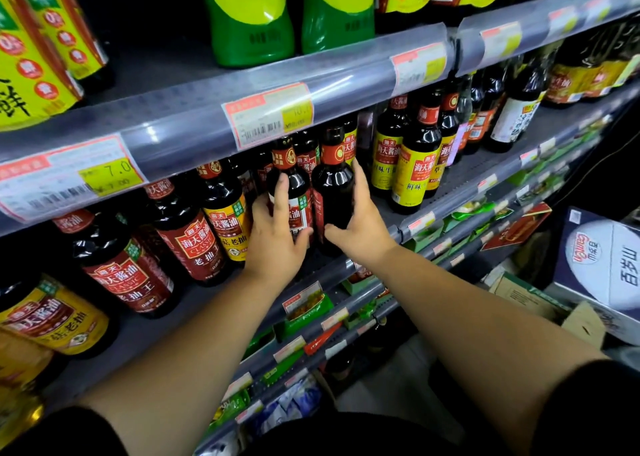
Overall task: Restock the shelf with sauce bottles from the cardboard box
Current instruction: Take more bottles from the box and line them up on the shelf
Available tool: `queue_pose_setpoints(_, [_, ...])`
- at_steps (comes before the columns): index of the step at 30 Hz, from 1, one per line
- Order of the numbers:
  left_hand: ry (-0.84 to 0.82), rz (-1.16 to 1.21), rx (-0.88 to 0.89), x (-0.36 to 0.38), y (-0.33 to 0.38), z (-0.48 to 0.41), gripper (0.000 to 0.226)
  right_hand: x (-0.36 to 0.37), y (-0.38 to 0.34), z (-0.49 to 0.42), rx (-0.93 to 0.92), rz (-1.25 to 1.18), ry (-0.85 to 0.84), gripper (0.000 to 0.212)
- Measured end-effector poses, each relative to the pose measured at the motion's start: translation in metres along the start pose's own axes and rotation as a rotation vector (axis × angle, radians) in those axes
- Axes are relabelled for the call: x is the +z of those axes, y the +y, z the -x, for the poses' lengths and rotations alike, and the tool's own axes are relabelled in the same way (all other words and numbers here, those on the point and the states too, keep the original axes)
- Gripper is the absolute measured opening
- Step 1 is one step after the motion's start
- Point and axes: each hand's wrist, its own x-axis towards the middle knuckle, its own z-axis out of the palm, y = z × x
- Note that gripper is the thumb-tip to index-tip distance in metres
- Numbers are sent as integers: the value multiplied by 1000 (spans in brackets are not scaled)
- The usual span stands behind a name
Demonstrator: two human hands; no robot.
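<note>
Bottles fill both my hands: my left hand (277,237) wraps one sauce bottle (290,192), my right hand (360,227) grips another (334,185), both below the price tag (268,116); likely heavy, slick, breakable glass; hold the belly, not the neck

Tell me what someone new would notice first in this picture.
Two bare hands meet mid-frame on the middle shelf: the left hand holds a red-labelled soy sauce bottle, the right hand a dark bottle turned label away. Bright green bottles stand on the shelf above.
</note>
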Motion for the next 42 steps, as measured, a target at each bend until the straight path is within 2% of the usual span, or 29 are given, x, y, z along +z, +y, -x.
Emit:
queue_pose_setpoints(4, [0, 19, 2, 0, 0, -2, 106, 4, -1, 1, 10, -1, 89, 117])
queue_pose_setpoints(8, [-4, 4, 7, 0, -1, -1, 104, 5, 4, 7, 14, -8, 17, 115])
queue_pose_setpoints(12, [-7, -5, -7, 0, 0, 0, 103, 7, 6, 3, 39, 24, 125, 116])
queue_pose_setpoints(16, [-5, -15, -12, 2, 0, -1, 103, 7, 15, 8, 12, 42, 20, 117])
queue_pose_setpoints(20, [-11, -14, -28, 3, 0, -1, 103, 7, 16, 6, 64, 33, 112, 117])
queue_pose_setpoints(24, [-12, -25, -42, 4, 1, -1, 103, 7, 20, 10, 25, 38, 39, 116])
queue_pose_setpoints(29, [0, -36, -22, 5, -2, -2, 105, 11, 20, 6, 53, 30, 107, 108])
queue_pose_setpoints(33, [-2, 22, 49, 9, -12, 3, 109, 8, 23, 9, 18, 40, 50, 105])
queue_pose_setpoints(42, [76, -54, -118, 19, -5, -6, 107, 11, 27, -9, 21, 53, 47, 96])
